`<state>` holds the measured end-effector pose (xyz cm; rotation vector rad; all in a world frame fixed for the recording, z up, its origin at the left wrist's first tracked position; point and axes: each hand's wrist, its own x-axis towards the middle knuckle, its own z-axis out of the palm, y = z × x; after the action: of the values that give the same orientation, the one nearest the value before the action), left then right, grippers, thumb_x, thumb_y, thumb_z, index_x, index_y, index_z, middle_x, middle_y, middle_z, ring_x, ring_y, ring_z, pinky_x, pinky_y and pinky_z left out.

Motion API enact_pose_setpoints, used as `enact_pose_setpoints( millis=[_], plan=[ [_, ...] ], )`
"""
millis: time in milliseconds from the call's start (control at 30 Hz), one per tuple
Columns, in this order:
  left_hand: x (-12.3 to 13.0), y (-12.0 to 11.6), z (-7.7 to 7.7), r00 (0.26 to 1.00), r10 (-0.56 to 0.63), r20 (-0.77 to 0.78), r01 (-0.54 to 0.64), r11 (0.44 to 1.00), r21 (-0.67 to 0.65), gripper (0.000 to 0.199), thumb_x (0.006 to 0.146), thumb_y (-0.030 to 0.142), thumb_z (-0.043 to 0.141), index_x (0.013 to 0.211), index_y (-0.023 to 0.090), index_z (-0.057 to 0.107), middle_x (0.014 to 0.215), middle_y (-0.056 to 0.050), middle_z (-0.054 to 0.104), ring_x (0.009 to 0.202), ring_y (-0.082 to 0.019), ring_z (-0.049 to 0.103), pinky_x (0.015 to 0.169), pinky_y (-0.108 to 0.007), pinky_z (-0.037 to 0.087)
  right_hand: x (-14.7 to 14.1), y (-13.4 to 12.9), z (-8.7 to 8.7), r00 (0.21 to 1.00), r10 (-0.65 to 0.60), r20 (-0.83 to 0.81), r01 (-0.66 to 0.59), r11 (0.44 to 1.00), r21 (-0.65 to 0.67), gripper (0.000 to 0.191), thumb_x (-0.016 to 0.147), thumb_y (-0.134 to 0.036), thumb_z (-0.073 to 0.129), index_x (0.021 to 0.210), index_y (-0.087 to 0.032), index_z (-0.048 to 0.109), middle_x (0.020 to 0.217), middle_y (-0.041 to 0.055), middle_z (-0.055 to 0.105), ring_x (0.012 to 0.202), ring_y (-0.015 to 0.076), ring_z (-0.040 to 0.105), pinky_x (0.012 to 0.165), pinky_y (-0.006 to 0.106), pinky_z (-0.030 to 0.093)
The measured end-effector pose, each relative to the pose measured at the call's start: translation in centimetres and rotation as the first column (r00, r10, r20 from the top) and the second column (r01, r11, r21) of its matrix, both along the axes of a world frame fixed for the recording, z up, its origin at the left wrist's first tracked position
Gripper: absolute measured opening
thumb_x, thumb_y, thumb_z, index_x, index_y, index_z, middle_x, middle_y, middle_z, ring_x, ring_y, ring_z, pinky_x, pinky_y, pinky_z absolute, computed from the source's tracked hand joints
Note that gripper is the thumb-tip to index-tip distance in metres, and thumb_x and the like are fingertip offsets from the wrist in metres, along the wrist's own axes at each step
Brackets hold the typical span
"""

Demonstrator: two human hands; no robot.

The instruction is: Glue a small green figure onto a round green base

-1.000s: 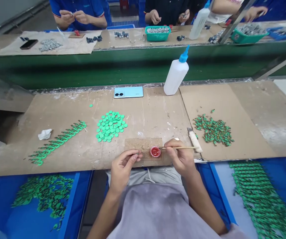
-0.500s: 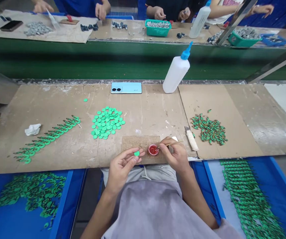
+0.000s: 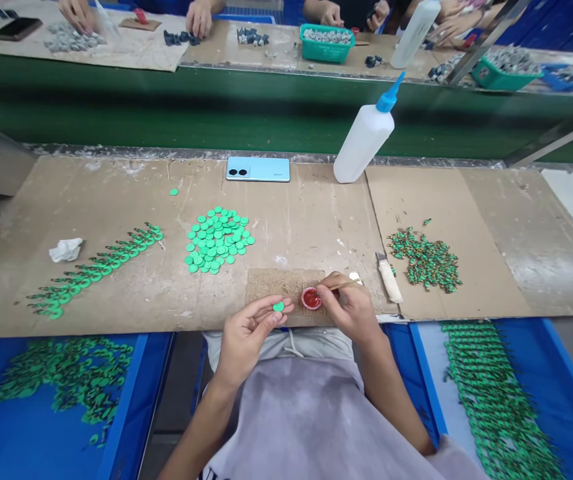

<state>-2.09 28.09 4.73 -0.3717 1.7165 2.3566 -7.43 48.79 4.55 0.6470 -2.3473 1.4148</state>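
Observation:
My left hand [image 3: 249, 333] pinches a small green disc [image 3: 278, 307] between thumb and fingers, just left of a little round pot of red liquid [image 3: 311, 298]. My right hand [image 3: 349, 307] grips a thin wooden stick [image 3: 346, 285], whose tip end is at the pot. The pot sits on a rough brown board [image 3: 271, 283] at the table's front edge. A pile of loose green discs [image 3: 219, 240] lies beyond my left hand. To the right are a knife with a wrapped pale handle [image 3: 390, 280] and a heap of tiny green and gold pieces [image 3: 429, 260].
A slanting row of green discs with small pieces attached [image 3: 96, 270] lies left, beside crumpled white tissue [image 3: 65, 249]. A light blue phone [image 3: 264, 169] and a white squeeze bottle [image 3: 364, 143] are at the back. Blue trays [image 3: 136, 373] flank my lap. Co-workers' hands [image 3: 199, 18] work across the divider.
The view has shifted slightly. Both my hands keep nearly the same pose, with the disc and stick still held. Across the divider, a co-worker's hand has reached onto the grey pieces.

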Motion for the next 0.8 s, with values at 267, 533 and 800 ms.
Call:
enact_pose_setpoints(
  millis=[267,533,800],
  plan=[
    [0.12,0.07,-0.02,1.000,0.013,0.014,-0.013,1.000,-0.006,0.037,0.079,0.040,0.088,0.105,0.015,0.080,0.105,-0.015,0.084,0.100,-0.031,0.081,0.087,-0.038,0.069,0.04,-0.11,-0.30,0.999,0.000,0.039,0.000,1.000,-0.009,0.019,0.101,-0.017,0.060,0.083,-0.021,0.066,0.076,0.0040,0.074,0.069,0.0176,0.070,0.063,0.029,0.056],
    [0.37,0.14,0.23,1.000,0.002,0.029,-0.001,0.999,-0.033,0.039,0.079,0.041,0.088,0.106,0.014,0.080,0.105,-0.016,0.083,0.101,-0.033,0.081,0.090,-0.042,0.068,0.29,0.01,0.05,0.999,-0.001,0.054,0.003,1.000,-0.021,0.021,0.103,-0.022,0.057,0.084,-0.021,0.067,0.072,0.0038,0.071,0.065,0.0178,0.067,0.058,0.030,0.053],
    [0.58,0.53,0.41,0.999,-0.016,0.038,0.016,1.000,-0.010,0.042,0.079,0.044,0.087,0.106,0.014,0.078,0.101,-0.015,0.084,0.092,-0.029,0.083,0.082,-0.037,0.069,0.58,0.42,0.51,0.999,-0.014,0.041,0.017,0.998,-0.061,0.020,0.103,-0.023,0.054,0.085,-0.021,0.064,0.072,0.0027,0.068,0.066,0.0181,0.065,0.060,0.030,0.051]
  ],
)
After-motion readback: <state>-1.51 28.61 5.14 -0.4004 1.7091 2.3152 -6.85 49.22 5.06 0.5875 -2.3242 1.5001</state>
